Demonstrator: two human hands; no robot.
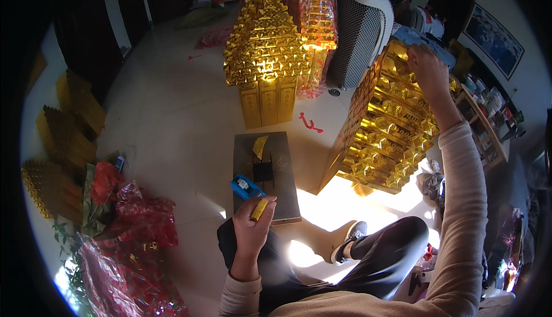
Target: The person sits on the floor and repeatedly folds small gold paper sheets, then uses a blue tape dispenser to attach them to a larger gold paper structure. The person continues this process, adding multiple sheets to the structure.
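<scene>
My left hand (254, 226) is closed around a small ridged bundle of gold foil paper (258, 210), above the near edge of a dark low board (276, 205). Just beyond that hand lies a blue plastic tool (246, 187), its kind unclear. A curved gold paper piece (260, 146) rests at the board's far end, past a black square (263, 171). My right hand (429, 69) reaches far forward, fingers bent against the upper end of a leaning tower of folded gold foil paper (388, 131). Whether its fingertips pinch anything is hidden.
Ahead stands another gold paper tower (267, 58), with plastic-wrapped ones (318, 19) behind it by a patterned chair (355, 32). Red ribbon (309, 123) lies on the tiles. Crumpled red-patterned wrap (129, 265) and more gold stacks (64, 144) are at left.
</scene>
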